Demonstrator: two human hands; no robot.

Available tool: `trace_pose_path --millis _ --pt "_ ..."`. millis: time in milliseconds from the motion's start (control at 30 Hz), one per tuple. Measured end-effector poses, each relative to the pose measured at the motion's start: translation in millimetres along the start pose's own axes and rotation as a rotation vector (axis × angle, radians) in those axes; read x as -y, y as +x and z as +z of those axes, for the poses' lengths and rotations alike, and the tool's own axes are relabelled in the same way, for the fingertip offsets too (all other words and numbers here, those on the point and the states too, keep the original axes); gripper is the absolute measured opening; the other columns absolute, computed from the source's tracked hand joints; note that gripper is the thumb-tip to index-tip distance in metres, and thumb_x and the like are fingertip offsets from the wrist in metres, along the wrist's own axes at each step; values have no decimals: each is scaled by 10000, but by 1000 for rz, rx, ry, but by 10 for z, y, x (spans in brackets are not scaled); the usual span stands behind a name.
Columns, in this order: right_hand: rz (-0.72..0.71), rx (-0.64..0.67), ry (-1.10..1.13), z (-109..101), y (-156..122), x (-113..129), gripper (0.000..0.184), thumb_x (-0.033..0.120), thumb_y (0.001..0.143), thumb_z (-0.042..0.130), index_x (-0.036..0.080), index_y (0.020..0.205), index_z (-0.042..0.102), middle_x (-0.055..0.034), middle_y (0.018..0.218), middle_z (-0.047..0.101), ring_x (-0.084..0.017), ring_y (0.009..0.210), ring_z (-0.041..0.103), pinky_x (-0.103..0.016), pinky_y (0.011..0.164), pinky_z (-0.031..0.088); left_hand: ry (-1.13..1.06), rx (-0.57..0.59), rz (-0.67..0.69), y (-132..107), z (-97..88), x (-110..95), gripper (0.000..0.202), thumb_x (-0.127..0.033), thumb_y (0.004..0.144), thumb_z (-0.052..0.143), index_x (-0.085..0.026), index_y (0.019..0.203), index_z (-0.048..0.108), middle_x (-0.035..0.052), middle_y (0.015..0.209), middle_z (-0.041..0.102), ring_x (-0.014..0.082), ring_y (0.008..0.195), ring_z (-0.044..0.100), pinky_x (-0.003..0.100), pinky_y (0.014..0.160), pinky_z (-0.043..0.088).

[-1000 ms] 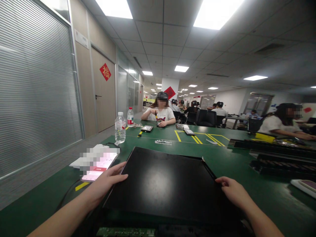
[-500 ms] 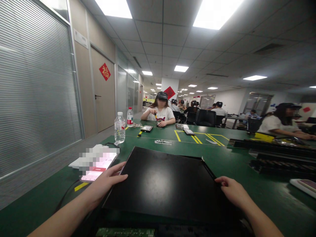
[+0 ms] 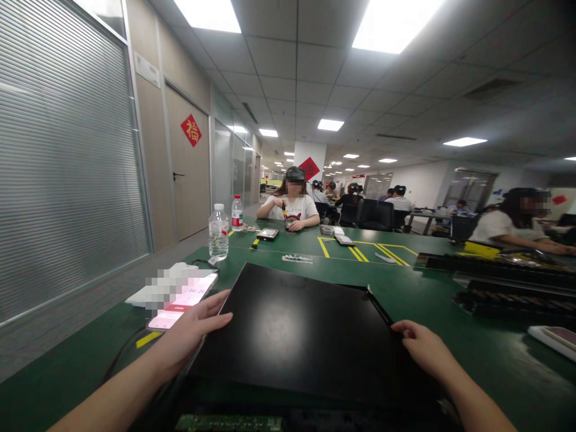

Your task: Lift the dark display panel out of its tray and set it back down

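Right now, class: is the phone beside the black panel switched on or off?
On. The phone glows pink and white, digits showing, lying on the table by the left hand.

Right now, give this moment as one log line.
left hand: holds black panel left edge | right hand: holds right edge | phone: beside left hand

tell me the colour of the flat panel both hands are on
Glossy black panel, seen in the head view.

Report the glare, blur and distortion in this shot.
Head view: the ceiling light panels blow out white; a hazy reflection sits mid black panel; the wide lens bows the window blinds at left; the phone screen is partly pixelated; distant people look soft.
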State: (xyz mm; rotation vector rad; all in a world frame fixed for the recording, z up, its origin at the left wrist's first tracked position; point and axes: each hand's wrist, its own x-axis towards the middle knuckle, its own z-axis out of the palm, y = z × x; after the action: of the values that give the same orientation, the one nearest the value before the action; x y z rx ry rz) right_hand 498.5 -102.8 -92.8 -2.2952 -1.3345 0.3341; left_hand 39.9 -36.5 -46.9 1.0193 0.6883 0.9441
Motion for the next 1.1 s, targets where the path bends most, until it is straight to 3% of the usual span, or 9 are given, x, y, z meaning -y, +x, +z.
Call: trace_pose_path --millis 133,333,500,733,967,1100 --pt "-6 -18 59 -7 -27 22 383 229 664 463 229 1018 607 6 624 600 -158 598 561 -256 579 372 -36 -27 21 -8 61 1 731 -154 684 656 -196 1336 328 113 1253 546 288 1090 540 417 925 418" --pt "17 -41 132 -17 -45 72 473 398 713 452 204 1134 543 -12 666 640 -186 628 592 -287 605 404 24 -105 94 -2 93 -4 695 -195 629 692 -201 1273 430 94 1270 528 301 1146 484 421 940 408" --pt "24 -81 179 -25 -13 78 394 441 716 458 169 921 657 -86 930 670 -240 884 590 -319 763 409 19 -93 134 -23 133 -25 706 -202 618 698 -221 1271 431 77 1271 529 293 1158 470 413 971 380" --pt "-30 -19 251 -75 -63 184 341 452 693 504 183 749 706 -89 863 696 -273 897 592 -357 817 393 23 -157 195 20 74 11 667 -250 595 710 -219 1223 486 73 1266 539 305 1175 448 411 983 365" --pt "79 -168 641 -111 -66 198 334 404 553 671 173 793 696 -77 891 697 -282 959 581 -386 901 384 116 -307 270 140 -126 -25 537 -286 561 706 -230 1085 604 20 1149 637 300 1160 471 399 954 404" --pt "116 -65 1012 -233 -96 252 341 332 512 708 214 831 690 -37 877 704 -272 949 597 -378 878 431 239 -352 280 211 -274 -33 490 -342 580 673 -224 1054 635 17 1109 660 295 1201 426 392 964 390"
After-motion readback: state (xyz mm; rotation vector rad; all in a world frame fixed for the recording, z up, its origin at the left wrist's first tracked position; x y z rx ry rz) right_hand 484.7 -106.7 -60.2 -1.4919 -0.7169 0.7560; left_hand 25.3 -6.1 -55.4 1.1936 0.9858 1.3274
